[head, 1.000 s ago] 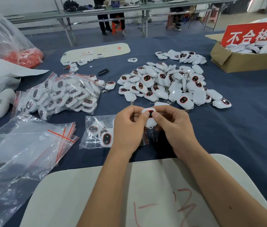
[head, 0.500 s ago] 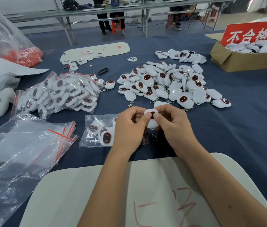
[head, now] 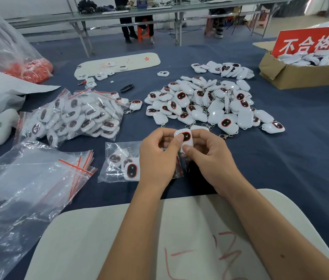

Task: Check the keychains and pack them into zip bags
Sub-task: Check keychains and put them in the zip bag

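Keychain held up between your two hands, white shell with its dark, red-ringed face toward you: your left hand pinches its left edge with thumb and fingers, your right hand grips its lower right. Beneath your left hand lies a small zip bag holding a few keychains. A fuller bag sits farther left, empty zip bags nearer you, the loose pile beyond, and a cardboard box of white pieces at far right.

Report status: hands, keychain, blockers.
Left hand and right hand both pinch one keychain, face up. Part-filled zip bag lies beneath left hand. Nothing blocking it.
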The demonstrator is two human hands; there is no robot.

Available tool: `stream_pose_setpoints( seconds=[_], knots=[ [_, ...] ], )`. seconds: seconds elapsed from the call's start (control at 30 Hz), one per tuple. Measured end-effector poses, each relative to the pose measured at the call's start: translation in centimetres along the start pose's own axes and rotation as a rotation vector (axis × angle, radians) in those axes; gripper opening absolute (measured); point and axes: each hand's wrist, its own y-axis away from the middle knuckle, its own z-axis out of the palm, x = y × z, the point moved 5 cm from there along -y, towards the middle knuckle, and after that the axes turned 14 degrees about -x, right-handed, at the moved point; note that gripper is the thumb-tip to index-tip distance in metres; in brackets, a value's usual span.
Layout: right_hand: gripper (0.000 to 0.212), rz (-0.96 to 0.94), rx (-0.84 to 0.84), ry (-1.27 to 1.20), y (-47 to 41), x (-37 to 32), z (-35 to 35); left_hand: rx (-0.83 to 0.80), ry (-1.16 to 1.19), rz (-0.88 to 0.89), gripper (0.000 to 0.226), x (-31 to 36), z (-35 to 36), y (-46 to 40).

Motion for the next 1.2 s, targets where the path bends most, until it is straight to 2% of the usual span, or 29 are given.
stream_pose_setpoints(
  seconds=[0.3,0.47,0.7,0.77,0.9,1.0,1.07,1.2],
  knots=[
    [0.020,0.011,0.118,-0.030,0.3,0.1,-0.7,0.030,-0.056,0.003,0.009,0.2,0.4,0.1],
    [0.017,0.036,0.179,-0.047,0.2,0.3,-0.9,0.130,-0.363,0.023,0.006,0.5,-0.2,0.3],
    [0.016,0.032,0.187,-0.038,0.1,0.5,-1.0,0.050,-0.623,-0.135,0.031,0.2,0.3,0.4],
    [0.016,0.029,0.197,-0.024,0.1,0.5,-1.0,0.030,-0.662,-0.167,0.032,0.1,0.4,0.3],
    [0.017,0.048,0.203,-0.101,0.1,0.9,-1.2,0.050,-0.668,-0.167,0.014,0.4,0.3,0.5],
    [0.017,0.035,0.210,-0.154,0.0,1.0,-1.2,0.103,-0.577,-0.161,0.005,0.5,-0.1,0.7],
    [0.016,0.010,0.189,-0.108,0.0,0.8,-1.1,0.153,-0.500,-0.129,0.007,0.8,-0.3,0.8],
    [0.027,-0.007,0.116,0.138,0.0,0.0,-0.4,0.266,-0.453,0.041,0.012,2.1,-0.6,1.0]
  ],
)
